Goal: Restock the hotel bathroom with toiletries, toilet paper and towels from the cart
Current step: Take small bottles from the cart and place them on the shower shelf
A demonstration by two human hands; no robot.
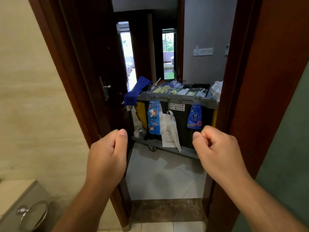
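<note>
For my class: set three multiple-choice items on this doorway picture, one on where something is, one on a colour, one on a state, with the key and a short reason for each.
1. Where is the cart?
A. Inside the bathroom
B. Just beyond the doorway
C. Beside the toilet

2. What colour is the cloth draped over the cart's left end?
A. Blue
B. Red
C. White

3. How are the left hand and right hand?
A. Holding towels
B. Curled, holding nothing
C. Gripping the cart

Key: B, the cart stands past the door frame; A, the cloth is plainly blue; B, both fists are loosely closed and hold nothing.
</note>
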